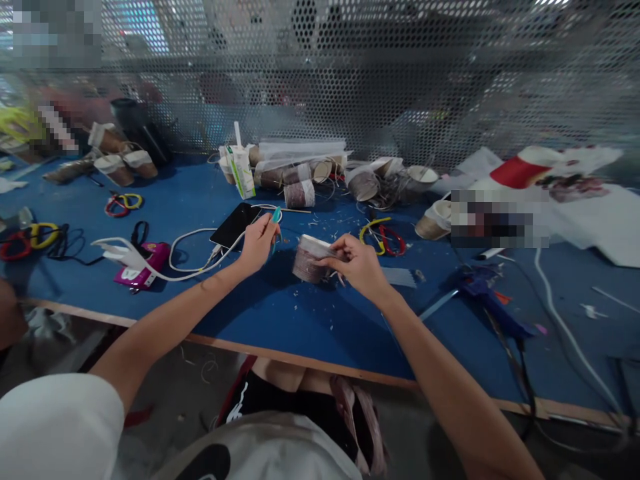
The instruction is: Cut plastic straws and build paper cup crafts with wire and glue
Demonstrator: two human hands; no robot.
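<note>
White sleeve [60, 423] below; hands [257, 243] [363, 270] pinch turquoise tool [277, 215] (left), pale-rimmed, brown-mottled cup [307, 265] (right).

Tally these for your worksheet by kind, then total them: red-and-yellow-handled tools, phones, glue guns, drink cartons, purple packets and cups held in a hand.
Red-and-yellow-handled tools: 3
Phone: 1
Glue gun: 1
Drink carton: 1
Purple packet: 1
Cup in the right hand: 1
Total: 8

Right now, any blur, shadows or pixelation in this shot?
Head view: white paper at right smeared, scene behind mesh screen indistinct; left hand, right hand and cup sharper; three pixelated patches; shadow darkens the blue table near the cup.
</note>
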